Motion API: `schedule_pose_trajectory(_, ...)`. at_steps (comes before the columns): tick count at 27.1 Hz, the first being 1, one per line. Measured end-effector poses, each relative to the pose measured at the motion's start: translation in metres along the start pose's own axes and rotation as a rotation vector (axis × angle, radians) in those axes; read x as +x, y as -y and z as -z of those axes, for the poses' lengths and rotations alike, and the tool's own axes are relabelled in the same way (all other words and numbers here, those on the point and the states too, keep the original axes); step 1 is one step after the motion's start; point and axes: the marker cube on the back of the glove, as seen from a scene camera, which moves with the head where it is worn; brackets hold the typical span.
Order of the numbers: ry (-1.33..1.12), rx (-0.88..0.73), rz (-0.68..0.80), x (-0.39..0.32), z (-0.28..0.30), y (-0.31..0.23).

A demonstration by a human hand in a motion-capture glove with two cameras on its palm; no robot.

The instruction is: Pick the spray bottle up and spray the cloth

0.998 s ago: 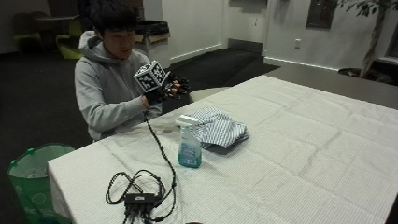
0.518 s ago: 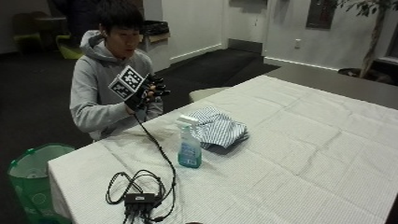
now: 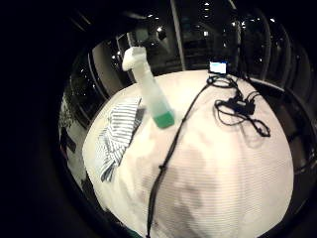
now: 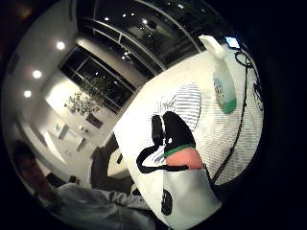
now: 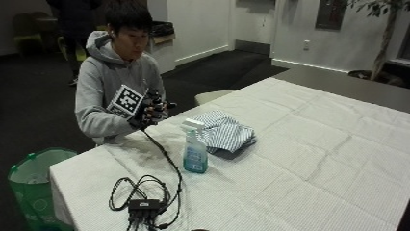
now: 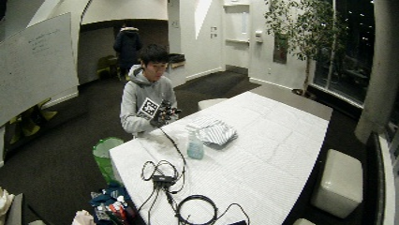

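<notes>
spray bottle [image 5: 195, 153] upright beside cloth [image 5: 224, 134]; right hand [image 5: 152, 109] raised near chest (fingers' state unclear).

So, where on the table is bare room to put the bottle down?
Bare tablecloth lies beyond the cloth, toward the far end. Crowded: the near corner with the cables, and the edge where bottle and cloth sit close together.

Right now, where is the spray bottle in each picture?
Outside view: the bottle stands upright on the table, beside the striped cloth.
Wide outside view: the bottle stands near the table's end by the person, next to the cloth.
Little finger side palm view: the bottle stands beside the cloth, near the cable.
Thumb side palm view: the bottle stands just past the cloth.
Shared landmark: the striped cloth, next to the bottle in every view.
</notes>
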Motion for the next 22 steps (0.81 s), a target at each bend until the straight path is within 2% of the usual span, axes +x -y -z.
schedule_pose_trajectory(11, 0.128, -0.023, -0.226, 0.03, -0.036, 0.037)
schedule_pose_trajectory(22, 0.349, 0.053, -0.451, 0.053, -0.088, 0.081)
